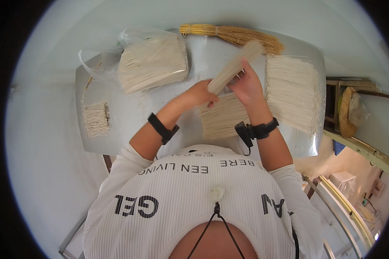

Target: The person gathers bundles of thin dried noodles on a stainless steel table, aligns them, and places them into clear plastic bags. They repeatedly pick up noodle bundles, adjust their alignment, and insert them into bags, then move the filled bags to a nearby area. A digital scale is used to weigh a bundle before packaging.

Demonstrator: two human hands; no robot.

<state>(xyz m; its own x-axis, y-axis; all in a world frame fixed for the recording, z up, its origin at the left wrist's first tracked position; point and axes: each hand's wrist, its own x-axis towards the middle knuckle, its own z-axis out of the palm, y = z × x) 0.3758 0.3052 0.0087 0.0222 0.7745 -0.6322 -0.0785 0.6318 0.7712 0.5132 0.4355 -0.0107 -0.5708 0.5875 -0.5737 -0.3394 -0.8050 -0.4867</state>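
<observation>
A bundle of thin, pale, straight strands that look like dried noodles (pixel 228 76) slants up and to the right above the metal table (pixel 168 113); its far end is blurred. My left hand (pixel 201 94) grips the bundle's near end. Farther up, my right hand (pixel 248 84) holds its right side, with the fingers partly hidden by it. Below both hands lies a flat layer of the same strands (pixel 223 119), partly covered by my right wrist. A larger layer of strands (pixel 291 92) is spread to the right of my right hand.
At the back left, a thick stack of strands (pixel 155 64) sits partly under a clear plastic bag (pixel 136 37). A straw hand broom (pixel 233 34) lies along the back edge. Short strands (pixel 96 118) are piled at the far left. Right of the table stands a wooden frame (pixel 334 106).
</observation>
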